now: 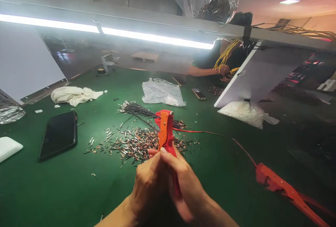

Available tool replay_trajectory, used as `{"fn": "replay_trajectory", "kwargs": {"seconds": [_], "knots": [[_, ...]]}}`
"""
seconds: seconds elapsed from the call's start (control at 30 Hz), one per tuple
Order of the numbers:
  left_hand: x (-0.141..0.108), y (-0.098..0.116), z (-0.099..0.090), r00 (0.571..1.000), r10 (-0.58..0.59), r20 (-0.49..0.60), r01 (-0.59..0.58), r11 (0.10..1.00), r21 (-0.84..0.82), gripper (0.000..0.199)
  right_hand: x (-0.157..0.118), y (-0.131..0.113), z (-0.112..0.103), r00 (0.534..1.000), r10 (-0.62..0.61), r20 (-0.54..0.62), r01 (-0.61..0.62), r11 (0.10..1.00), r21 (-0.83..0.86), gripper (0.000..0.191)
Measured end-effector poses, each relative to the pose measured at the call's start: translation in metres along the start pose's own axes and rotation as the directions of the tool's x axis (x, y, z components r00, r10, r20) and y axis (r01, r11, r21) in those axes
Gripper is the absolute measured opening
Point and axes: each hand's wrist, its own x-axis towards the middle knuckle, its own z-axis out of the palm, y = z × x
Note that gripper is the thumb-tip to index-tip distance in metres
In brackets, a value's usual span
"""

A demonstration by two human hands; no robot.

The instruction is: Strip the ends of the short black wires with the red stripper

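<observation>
My right hand (187,181) is wrapped around the handle of a red-orange wire stripper (166,129), held upright with its thumb on the front. My left hand (147,181) is closed and pressed against the lower part of the tool. Its fingertips are mostly hidden, so what it grips does not show. Behind the stripper lies a bundle of black wires (139,109) with bare, shiny ends. A heap of short black and copper offcuts (141,143) spreads below the bundle. From behind the tool head a thin red wire (210,132) runs right towards a second wire stripper (282,185).
On the green table (65,185) lie a black phone (60,134), a white cloth (76,95), a clear plastic bag (162,92) and a bag of white pieces (243,112). Across the table a co-worker's hands (225,71) hold yellow wires. A lit tube (157,39) hangs above.
</observation>
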Motion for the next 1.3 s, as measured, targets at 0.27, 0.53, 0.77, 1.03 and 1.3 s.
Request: {"fn": "replay_trajectory", "kwargs": {"seconds": [0.27, 0.53, 0.77, 1.03, 1.3], "knots": [[0.02, -0.007, -0.02, 0.994, 0.058, -0.095, -0.04, 0.982, 0.187, 0.014, 0.001, -0.03, -0.046, 0.972, -0.009, 0.236, 0.048, 0.986, -0.16, 0.027], [0.037, -0.017, -0.043, 0.995, 0.094, -0.01, -0.089, 0.97, 0.227, 0.021, -0.011, -0.018, -0.103, 0.813, 0.143, 0.564, -0.068, 0.986, -0.151, 0.05], [0.049, -0.018, -0.056, 0.984, 0.178, 0.012, -0.177, 0.966, 0.189, 0.022, -0.011, -0.021, -0.111, 0.806, 0.162, 0.57, -0.103, 0.986, -0.134, 0.039], [0.052, -0.006, -0.059, 0.978, 0.201, 0.054, -0.207, 0.911, 0.357, 0.019, -0.011, -0.018, -0.113, 0.855, 0.14, 0.499, -0.062, 0.984, -0.169, 0.04], [0.056, 0.002, -0.062, 0.983, 0.179, 0.026, -0.173, 0.889, 0.423, 0.019, -0.009, -0.014, -0.114, 0.845, 0.189, 0.5, -0.128, 0.98, -0.155, 0.043]]}}
